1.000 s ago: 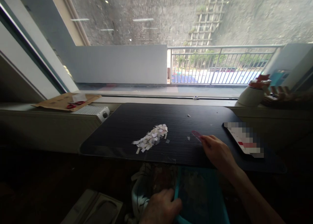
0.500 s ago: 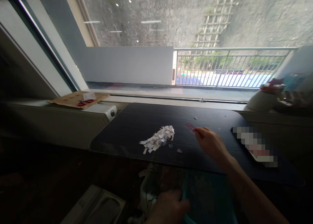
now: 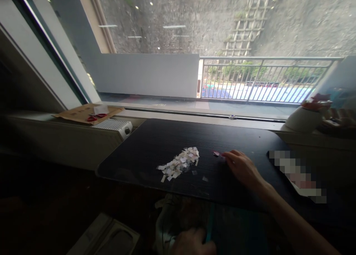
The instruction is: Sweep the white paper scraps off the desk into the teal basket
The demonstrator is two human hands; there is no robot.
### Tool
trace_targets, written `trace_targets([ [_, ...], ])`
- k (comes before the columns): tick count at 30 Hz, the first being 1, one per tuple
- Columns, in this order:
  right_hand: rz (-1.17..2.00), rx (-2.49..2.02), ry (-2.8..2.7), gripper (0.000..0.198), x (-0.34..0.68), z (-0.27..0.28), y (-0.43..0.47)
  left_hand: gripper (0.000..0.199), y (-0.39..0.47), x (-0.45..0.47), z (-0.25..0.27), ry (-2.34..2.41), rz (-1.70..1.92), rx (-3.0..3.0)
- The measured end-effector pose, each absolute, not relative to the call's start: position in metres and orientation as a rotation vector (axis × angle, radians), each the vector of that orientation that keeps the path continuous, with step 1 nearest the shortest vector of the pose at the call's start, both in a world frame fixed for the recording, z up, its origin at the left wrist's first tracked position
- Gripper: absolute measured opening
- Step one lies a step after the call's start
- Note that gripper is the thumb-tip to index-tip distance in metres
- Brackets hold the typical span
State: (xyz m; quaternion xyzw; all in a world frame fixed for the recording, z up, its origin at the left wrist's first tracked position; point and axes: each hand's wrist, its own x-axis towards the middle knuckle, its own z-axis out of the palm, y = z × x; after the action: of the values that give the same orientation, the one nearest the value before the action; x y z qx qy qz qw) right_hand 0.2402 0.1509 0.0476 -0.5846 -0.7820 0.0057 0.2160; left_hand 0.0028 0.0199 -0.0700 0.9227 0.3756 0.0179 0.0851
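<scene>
My right hand (image 3: 240, 166) is over the dark table (image 3: 133, 143), its fingers pinched on a thin, see-through pink card (image 3: 220, 154). A small pale scrap (image 3: 216, 154) lies at the card's far end, touching or overlapping it. Left of the card sits a heap of small white paper scraps (image 3: 180, 162), with a few loose bits on its near side. Below the table edge, my left hand (image 3: 193, 242) is closed at the rim of a teal bin (image 3: 210, 221). The bin's inside is too dark to make out.
A blurred-out object (image 3: 297, 177) lies at the table's right. On the left ledge, red-handled scissors (image 3: 96, 117) rest on a brown envelope (image 3: 75, 113), beside a white radiator (image 3: 116, 127). A white pot (image 3: 302, 117) stands by the window. An open box (image 3: 108, 236) is on the floor.
My right hand has drawn the pink card slightly toward me. The pale scrap from the far part of the table is now at the card. My left hand stays at the bin.
</scene>
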Motion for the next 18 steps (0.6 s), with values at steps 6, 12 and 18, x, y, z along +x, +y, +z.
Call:
trace_targets([
  [6, 0.178, -1.477, -2.199, 0.028, 0.218, 0.056, 0.088, 0.011, 0.018, 0.006, -0.039, 1.117, -0.058, 2.747],
  [12, 0.213, -1.524, -2.113, 0.024, 0.206, 0.061, 0.063, 0.012, 0.02, 0.006, -0.037, 1.141, -0.071, 2.719],
  [18, 0.286, -1.479, -2.188, 0.027, 0.181, 0.057, 0.058, 0.008, 0.021, 0.01, -0.017, 1.118, -0.177, 2.659],
])
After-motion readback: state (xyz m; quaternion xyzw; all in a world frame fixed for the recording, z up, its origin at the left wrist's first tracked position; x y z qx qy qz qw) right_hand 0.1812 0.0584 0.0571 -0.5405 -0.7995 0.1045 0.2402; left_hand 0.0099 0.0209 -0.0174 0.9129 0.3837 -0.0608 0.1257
